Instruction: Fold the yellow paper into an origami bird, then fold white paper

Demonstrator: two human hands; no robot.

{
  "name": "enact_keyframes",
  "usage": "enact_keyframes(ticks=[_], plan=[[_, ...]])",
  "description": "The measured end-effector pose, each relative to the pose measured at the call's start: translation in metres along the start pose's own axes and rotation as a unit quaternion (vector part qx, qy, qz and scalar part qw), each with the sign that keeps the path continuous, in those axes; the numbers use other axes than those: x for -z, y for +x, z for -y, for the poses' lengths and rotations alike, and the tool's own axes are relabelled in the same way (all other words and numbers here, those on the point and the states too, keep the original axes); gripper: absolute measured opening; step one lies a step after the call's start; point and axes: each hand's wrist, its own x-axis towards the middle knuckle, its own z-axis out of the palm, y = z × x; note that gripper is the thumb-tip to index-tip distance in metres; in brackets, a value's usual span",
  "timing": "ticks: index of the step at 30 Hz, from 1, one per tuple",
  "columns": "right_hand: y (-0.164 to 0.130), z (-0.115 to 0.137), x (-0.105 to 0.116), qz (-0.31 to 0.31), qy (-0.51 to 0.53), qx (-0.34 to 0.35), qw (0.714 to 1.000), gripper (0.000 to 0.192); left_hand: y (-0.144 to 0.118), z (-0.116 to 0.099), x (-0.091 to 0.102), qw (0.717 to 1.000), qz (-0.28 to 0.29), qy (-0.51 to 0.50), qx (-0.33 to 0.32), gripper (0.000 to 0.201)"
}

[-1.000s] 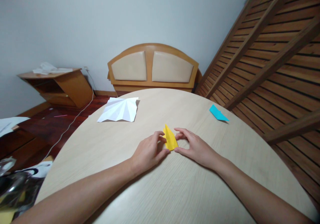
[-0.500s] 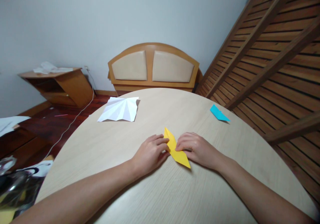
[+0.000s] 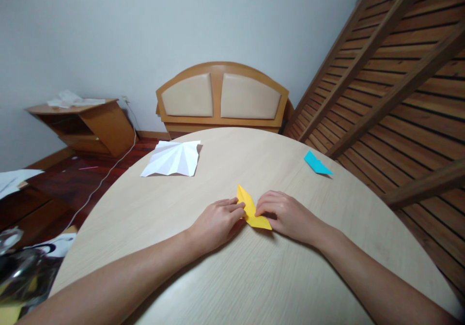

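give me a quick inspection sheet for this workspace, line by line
surface: round light wood-grain table, dry and flat
job's things: yellow folded paper, lying flat on the table between both hands
clutter: white creased paper at the far left edge; blue folded paper at the far right
grips: left hand presses the yellow paper's left edge; right hand presses its right side, fingertips down
cables: white cable trailing across the floor at left
surroundings: padded wooden headboard against the wall, slatted bed frame leaning at right, wooden side table at left
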Motion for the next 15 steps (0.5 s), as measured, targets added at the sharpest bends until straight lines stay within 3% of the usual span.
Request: enact_keyframes(ticks=[8,15], plan=[[0.0029,0.0028,-0.0028,-0.011,0.010,-0.026,1.000,0.008,0.0035,-0.0040,-0.0022,0.995,-0.046,-0.053,0.072,0.011],[0.0033,-0.0017,-0.0070,-0.009,0.014,-0.059,0.998,0.010,0.0063,-0.0036,-0.0043,0.990,-0.060,-0.089,0.091,0.007]])
